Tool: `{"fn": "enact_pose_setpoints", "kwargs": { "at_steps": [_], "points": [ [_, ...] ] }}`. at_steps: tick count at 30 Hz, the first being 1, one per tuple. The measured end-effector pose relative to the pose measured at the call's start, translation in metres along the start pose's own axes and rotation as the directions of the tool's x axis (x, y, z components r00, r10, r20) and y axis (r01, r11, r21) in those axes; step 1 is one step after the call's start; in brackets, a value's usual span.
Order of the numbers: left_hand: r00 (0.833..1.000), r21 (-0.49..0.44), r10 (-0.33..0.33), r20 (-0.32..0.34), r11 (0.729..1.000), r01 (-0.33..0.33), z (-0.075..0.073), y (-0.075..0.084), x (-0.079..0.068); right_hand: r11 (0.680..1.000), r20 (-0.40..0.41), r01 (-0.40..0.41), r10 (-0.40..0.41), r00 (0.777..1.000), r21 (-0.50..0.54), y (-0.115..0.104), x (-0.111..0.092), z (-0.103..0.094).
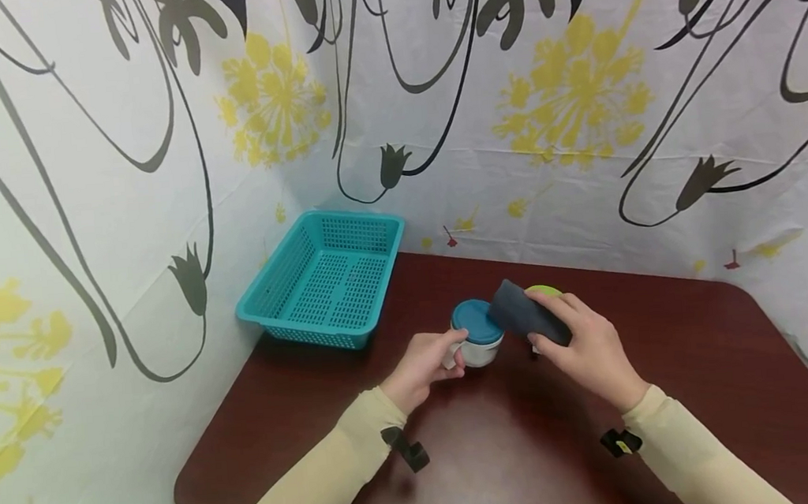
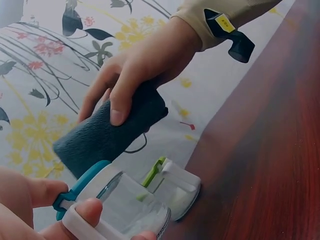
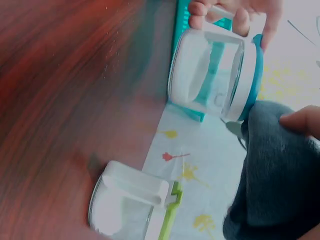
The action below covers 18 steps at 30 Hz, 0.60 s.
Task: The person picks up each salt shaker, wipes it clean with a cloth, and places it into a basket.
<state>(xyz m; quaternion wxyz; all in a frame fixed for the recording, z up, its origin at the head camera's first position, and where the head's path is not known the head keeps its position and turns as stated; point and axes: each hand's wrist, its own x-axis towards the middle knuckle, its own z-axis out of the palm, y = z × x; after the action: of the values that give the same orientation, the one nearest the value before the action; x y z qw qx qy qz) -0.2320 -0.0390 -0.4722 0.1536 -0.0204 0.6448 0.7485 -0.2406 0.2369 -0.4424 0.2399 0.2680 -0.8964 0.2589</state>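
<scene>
My left hand (image 1: 427, 365) grips the handle of a clear jar (image 3: 215, 75) with a blue lid (image 1: 477, 321); the jar appears raised off the table. A folded dark grey-blue cloth (image 1: 526, 313) is held in my right hand (image 1: 589, 344), thumb on one side and fingers on the other. In the right wrist view, the cloth's end meets the edge of the blue lid. Behind the cloth, a second clear jar (image 3: 125, 205) with a green lid (image 1: 544, 291) and a white handle stands on the table, partly hidden in the head view.
A turquoise perforated basket (image 1: 256, 317) sits at the table's back left corner. The dark red-brown table (image 1: 707, 386) has rounded corners. Patterned white fabric (image 1: 436, 123) hangs close behind and along the left side.
</scene>
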Motion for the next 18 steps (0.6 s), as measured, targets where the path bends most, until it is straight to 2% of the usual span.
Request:
{"fn": "enact_pose_setpoints", "kwargs": {
  "at_steps": [4,9,18],
  "points": [
    [1.000,-0.001,-0.006,0.002,1.000,0.006,0.002,-0.002,-0.001,0.999,0.066,0.039,-0.040,0.997,0.015,-0.009,-0.001,0.002],
    [1.000,0.015,0.004,-0.011,1.000,-0.004,0.004,-0.003,-0.002,0.998,0.114,0.064,-0.062,0.992,-0.013,-0.022,-0.003,0.004],
    [1.000,0.010,0.011,-0.021,1.000,-0.011,0.003,-0.002,-0.004,0.992,0.123,0.119,-0.113,0.986,-0.038,-0.036,-0.003,0.008]
  ]
}}
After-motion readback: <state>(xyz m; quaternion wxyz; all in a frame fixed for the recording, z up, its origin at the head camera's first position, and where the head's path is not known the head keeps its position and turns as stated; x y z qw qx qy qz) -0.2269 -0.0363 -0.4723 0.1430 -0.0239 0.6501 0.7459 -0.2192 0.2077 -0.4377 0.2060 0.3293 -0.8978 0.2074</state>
